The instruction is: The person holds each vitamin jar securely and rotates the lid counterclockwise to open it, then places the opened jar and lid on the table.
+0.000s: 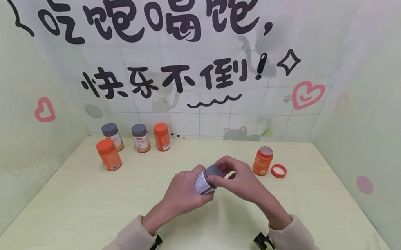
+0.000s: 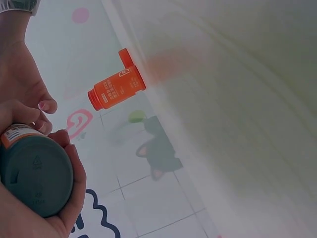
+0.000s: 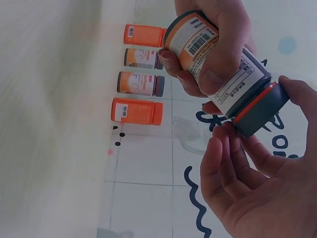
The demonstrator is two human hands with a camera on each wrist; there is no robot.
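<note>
Bottle (image 1: pixel 201 184) held tilted above table (image 1: pixel 102 199), gripped by left hand (image 1: pixel 184 189); grey cap (image 1: pixel 213 170) pinched by right hand (image 1: pixel 241 180). Uncapping apparently in hand; next, bottle should be kept steady, cap turned free and lifted off.

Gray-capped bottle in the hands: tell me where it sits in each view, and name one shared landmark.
Head: the held gray-capped bottle is below center, slightly right.
Left wrist: the same bottle is at lower left, its base facing the camera.
Right wrist: the bottle is at upper right, tilted.
Shared landmark: the black wavy wall marking.
</note>
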